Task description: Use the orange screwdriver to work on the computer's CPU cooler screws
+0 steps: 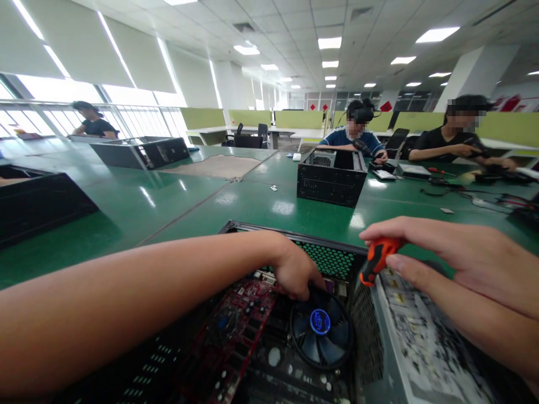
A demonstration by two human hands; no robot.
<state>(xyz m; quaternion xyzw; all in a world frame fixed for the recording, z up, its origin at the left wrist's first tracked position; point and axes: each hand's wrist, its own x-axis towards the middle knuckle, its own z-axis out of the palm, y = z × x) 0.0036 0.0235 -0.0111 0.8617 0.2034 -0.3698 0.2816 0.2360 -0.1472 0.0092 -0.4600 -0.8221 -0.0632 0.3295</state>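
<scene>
An opened black computer case (pixel 236 227) lies in front of me. My left hand (pixel 297 269) reaches inside, its fingers curled down by the upper rim of a round black cooling fan (pixel 322 345) with a blue centre. The fingertips are hidden, so what they grip cannot be made out. A red circuit card (pixel 236 331) sits left of the fan. My right hand (pixel 442 264) is closed around the orange and black handle of a screwdriver (pixel 377 261) above the case's right side; its shaft is not visible. Beneath that hand is a silver metal box (pixel 415 342).
Across the green table (pixel 202 207) stand another black case (pixel 330 177) and further cases (pixel 143 151) at left. A cardboard sheet (pixel 214 166) lies mid-table. Cables (pixel 467 193) spread at right. Three other people work around the table.
</scene>
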